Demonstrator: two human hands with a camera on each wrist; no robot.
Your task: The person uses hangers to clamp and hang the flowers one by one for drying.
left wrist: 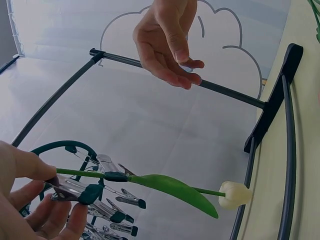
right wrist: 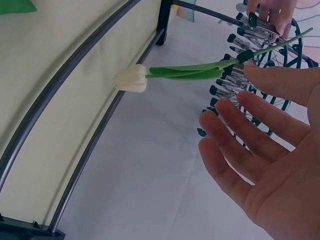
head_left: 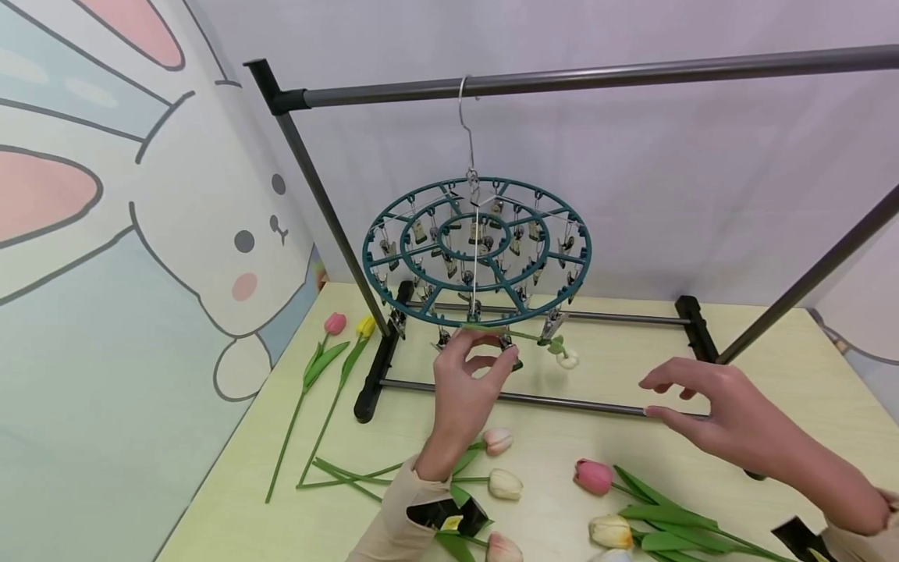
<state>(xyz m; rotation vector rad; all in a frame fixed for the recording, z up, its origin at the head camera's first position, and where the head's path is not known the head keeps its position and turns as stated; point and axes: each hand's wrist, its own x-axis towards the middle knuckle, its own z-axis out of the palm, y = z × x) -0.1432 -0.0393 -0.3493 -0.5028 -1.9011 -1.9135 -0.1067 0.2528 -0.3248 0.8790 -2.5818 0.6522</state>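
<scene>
A round green hanger [head_left: 477,321] with several dangling metal clips hangs from a rod. My left hand [head_left: 467,390] is at its near edge, thumb and fingers pinching a clip [left wrist: 75,191] with a dark green tip. A white tulip [left wrist: 235,195] hangs sideways beside it, its stem [right wrist: 280,45] caught in another clip [left wrist: 115,176]; the stem's end runs past my left thumb. My right hand [head_left: 730,414] hovers to the right, apart from hanger and flower. Its fingers [right wrist: 225,155] are relaxed and spread, holding nothing.
A dark metal rack [head_left: 597,72] frames the hanger, its base bars [head_left: 576,403] low on the table [head_left: 232,515]. A pink tulip [head_left: 335,323] and a yellow tulip [head_left: 365,325] lie at left. More tulips lie in front, including a pink one [head_left: 593,476]. A bunny mural covers the left wall.
</scene>
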